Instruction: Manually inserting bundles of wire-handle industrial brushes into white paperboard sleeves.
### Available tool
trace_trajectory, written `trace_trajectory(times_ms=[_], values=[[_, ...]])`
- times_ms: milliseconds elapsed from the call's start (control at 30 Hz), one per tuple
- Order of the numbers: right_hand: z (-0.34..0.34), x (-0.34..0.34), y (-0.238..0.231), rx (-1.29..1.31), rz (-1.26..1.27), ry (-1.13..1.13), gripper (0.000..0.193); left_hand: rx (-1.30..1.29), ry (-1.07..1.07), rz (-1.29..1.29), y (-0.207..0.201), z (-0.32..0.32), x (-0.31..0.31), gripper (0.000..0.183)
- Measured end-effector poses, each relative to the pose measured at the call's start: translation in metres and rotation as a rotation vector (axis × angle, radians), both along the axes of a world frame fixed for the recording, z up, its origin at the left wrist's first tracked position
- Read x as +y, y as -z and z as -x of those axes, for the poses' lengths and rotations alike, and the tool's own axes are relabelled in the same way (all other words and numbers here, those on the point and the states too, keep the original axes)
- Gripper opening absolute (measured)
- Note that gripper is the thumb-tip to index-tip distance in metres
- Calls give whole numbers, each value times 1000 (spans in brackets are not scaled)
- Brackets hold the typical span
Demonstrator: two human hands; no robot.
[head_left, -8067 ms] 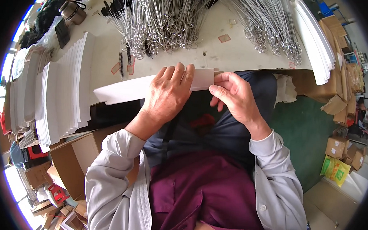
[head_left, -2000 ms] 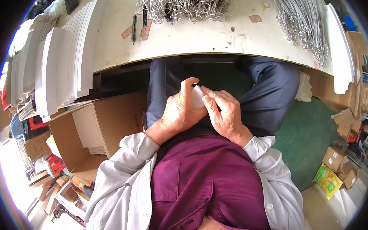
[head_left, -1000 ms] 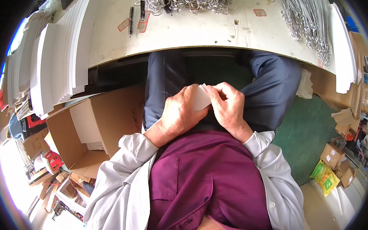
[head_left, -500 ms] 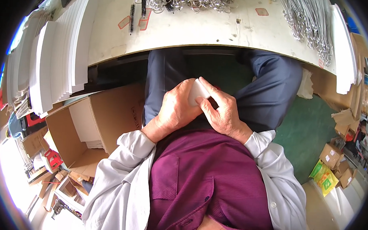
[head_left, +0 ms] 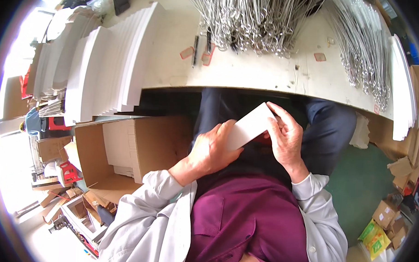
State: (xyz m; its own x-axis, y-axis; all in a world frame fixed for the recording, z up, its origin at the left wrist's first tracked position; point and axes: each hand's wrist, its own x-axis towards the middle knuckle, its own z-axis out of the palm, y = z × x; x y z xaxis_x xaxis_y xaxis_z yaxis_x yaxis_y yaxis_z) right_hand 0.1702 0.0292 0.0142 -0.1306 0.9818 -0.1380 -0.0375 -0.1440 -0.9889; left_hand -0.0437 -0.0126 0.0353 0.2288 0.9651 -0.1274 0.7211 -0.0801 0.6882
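A long, narrow white box (head_left: 251, 128) is held slantwise above my lap, between both hands. My left hand (head_left: 212, 148) is wrapped around its lower left end. At the upper right end, my right hand (head_left: 286, 138) grips the box with thumb and fingers, the index finger lying along the tip. Beyond the hands, on the table (head_left: 170, 72), lies a large bundle of metal wire rods with looped ends (head_left: 254, 28). A thin black-bristled brush (head_left: 195, 51) lies left of the bundle.
White flat boxes (head_left: 112, 72) stand in rows at the table's left. A second wire bundle (head_left: 362, 53) and white boxes (head_left: 402, 87) are at the right. An open cardboard carton (head_left: 160, 141) beside my left leg contains white pieces (head_left: 119, 144). Small cartons (head_left: 384, 213) sit at far right.
The view has shifted, so the table and its bundles show lower and further right. My hands have moved apart along the white box, and more of its length shows.
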Motion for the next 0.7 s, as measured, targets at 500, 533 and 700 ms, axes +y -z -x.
trace_trajectory(times_ms=[500, 533, 700], values=[[-31, 102, -6, -771, -785, 264, 12, 620, -473, -277, -61, 112, 176, 51], [-31, 102, -5, -773, -790, 265, 12, 722, -456, -195, -65, 108, 183, 52], [-32, 103, -2, -813, -853, 258, 12, 481, -268, -402, -73, 83, 189, 34]])
